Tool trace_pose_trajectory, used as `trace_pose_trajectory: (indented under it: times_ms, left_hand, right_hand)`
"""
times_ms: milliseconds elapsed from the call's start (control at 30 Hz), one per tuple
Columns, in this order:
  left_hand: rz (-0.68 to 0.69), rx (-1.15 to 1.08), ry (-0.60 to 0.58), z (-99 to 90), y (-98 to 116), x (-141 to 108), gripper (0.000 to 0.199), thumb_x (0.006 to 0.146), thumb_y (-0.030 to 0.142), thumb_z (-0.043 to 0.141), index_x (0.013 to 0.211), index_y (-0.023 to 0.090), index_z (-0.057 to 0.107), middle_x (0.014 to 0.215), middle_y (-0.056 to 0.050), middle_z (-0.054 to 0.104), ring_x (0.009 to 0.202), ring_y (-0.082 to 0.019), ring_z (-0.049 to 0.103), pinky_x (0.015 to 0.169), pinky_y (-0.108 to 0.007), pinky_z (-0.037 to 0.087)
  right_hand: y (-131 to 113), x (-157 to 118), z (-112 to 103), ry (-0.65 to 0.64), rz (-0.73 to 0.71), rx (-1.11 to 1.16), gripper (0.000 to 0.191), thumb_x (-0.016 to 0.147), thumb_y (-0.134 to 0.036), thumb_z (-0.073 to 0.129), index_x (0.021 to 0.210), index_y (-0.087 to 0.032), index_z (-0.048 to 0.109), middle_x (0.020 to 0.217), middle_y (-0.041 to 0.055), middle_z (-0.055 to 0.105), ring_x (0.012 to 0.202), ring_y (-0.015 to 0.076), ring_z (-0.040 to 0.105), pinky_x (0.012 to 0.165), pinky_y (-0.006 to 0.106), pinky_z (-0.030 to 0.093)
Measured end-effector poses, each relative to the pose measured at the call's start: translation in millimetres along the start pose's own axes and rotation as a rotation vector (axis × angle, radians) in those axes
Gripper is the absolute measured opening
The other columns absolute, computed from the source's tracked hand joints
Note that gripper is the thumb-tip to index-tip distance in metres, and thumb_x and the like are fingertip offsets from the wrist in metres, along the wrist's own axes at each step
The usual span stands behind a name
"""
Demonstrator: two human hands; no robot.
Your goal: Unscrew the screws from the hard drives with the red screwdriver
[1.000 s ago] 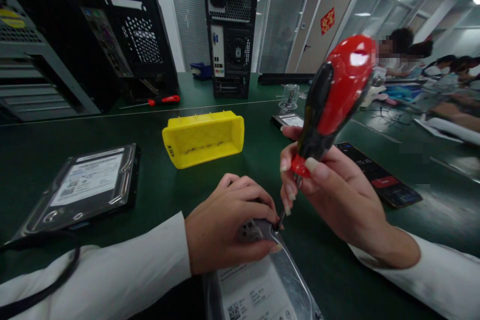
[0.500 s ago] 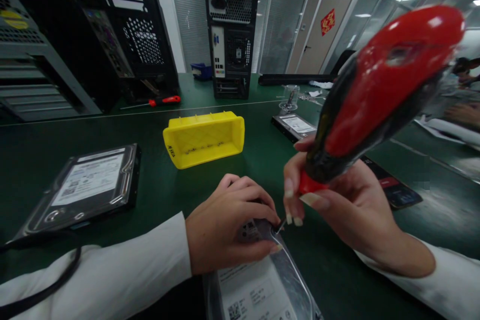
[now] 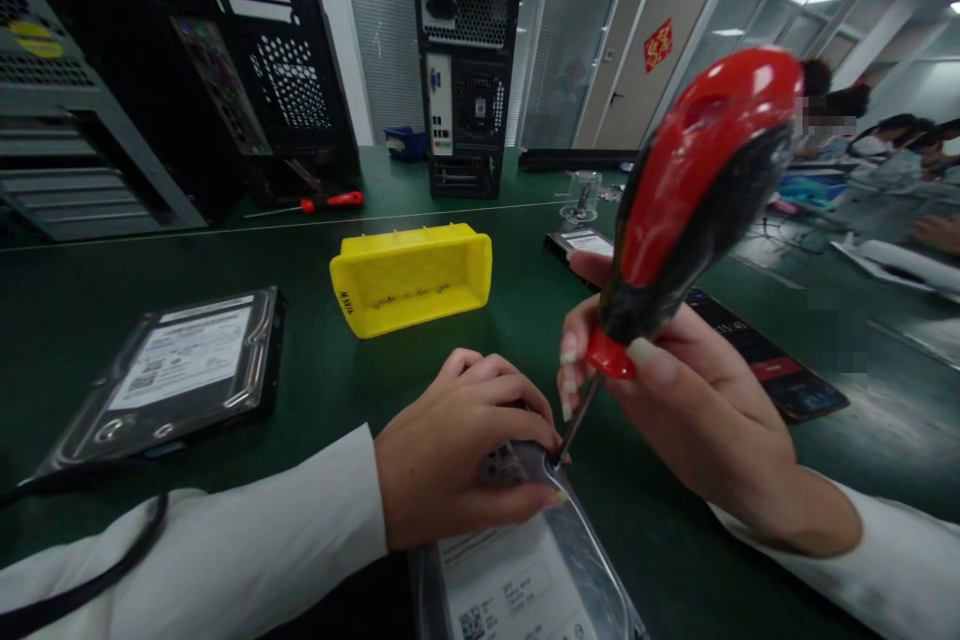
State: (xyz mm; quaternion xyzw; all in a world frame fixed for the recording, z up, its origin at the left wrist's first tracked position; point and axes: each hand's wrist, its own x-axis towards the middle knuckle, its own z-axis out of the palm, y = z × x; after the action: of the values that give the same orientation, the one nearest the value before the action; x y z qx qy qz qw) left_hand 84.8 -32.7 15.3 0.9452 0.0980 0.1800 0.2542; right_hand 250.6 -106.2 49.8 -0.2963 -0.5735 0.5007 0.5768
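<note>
Because the picture's lower edge cuts it off, the hard drive (image 3: 517,575) on the green table (image 3: 315,370) shows only partly, its far end gripped and covered by the left hand (image 3: 461,465). The right hand (image 3: 679,405) closes its fingers round a red-and-black screwdriver (image 3: 697,190); the tip, at the drive's corner, is indistinct. This hand partly blocks a phone (image 3: 787,375) and another drive (image 3: 586,241), right of a yellow bin (image 3: 420,278).

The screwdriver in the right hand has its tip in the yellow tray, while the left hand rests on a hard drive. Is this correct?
No: in the head view, the screwdriver has its tip at the edge of the hard drive, not in the yellow tray.
</note>
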Motion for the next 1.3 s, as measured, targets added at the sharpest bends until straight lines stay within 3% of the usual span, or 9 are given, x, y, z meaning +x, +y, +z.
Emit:
trace_pose_trajectory:
  times_ms: [367,500,667,833,1100,1300]
  left_hand:
    - [-0.002,0.020,-0.019,0.2,-0.4,-0.1,0.021,0.075,0.034,0.068,0.093,0.024,0.065,0.102,0.001,0.061,0.099,-0.022,0.048,0.082,-0.035,0.024]
    - [-0.004,0.012,-0.029,-0.2,-0.6,0.1,0.020,0.075,0.033,0.067,0.092,0.024,0.065,0.100,0.000,0.061,0.097,-0.021,0.048,0.079,-0.035,0.025]
    - [-0.003,-0.003,-0.016,-0.9,0.7,0.5,0.019,0.075,0.033,0.068,0.091,0.025,0.064,0.097,0.002,0.061,0.093,-0.018,0.049,0.080,-0.033,0.024]
    - [-0.010,-0.004,-0.009,-0.7,2.2,0.7,0.018,0.074,0.031,0.070,0.090,0.025,0.065,0.094,0.003,0.061,0.093,-0.018,0.049,0.081,-0.032,0.023]
    - [-0.003,-0.011,-0.016,-1.4,1.9,0.6,0.018,0.074,0.031,0.069,0.090,0.025,0.065,0.096,0.003,0.061,0.094,-0.018,0.049,0.081,-0.033,0.024]
    - [-0.017,0.022,-0.016,-1.6,2.7,0.2,0.018,0.074,0.032,0.070,0.090,0.026,0.065,0.098,0.003,0.062,0.096,-0.020,0.049,0.082,-0.034,0.025]
  right_hand:
    - [-0.3,1.4,0.5,-0.002,-0.105,-0.036,0.034,0.080,-0.012,0.061,0.109,-0.027,0.053,0.100,-0.0017,0.060,0.088,0.0082,0.059,0.082,0.020,0.050]
    - [-0.6,-0.7,3.1,-0.005,-0.108,-0.061,0.035,0.080,-0.010,0.060,0.109,-0.027,0.049,0.085,-0.0021,0.060,0.080,0.0083,0.058,0.075,0.020,0.050]
    - [0.6,-3.0,1.3,0.051,-0.059,-0.094,0.035,0.087,-0.024,0.053,0.121,-0.029,0.047,0.080,-0.0012,0.047,0.072,0.0098,0.049,0.070,0.026,0.047]
    - [-2.0,0.0,-1.0,0.002,0.014,0.046,0.041,0.089,-0.046,0.039,0.126,-0.030,0.044,0.087,0.0019,0.047,0.077,0.0143,0.048,0.073,0.030,0.047]
    - [2.7,2.8,-1.9,0.084,-0.044,-0.099,0.028,0.088,-0.033,0.047,0.115,-0.029,0.054,0.091,0.0015,0.055,0.081,0.0137,0.052,0.076,0.027,0.046]
    - [-0.4,3.4,-0.8,0.016,-0.082,-0.077,0.023,0.084,-0.024,0.056,0.107,-0.027,0.055,0.094,0.0007,0.060,0.086,0.0130,0.057,0.078,0.028,0.050]
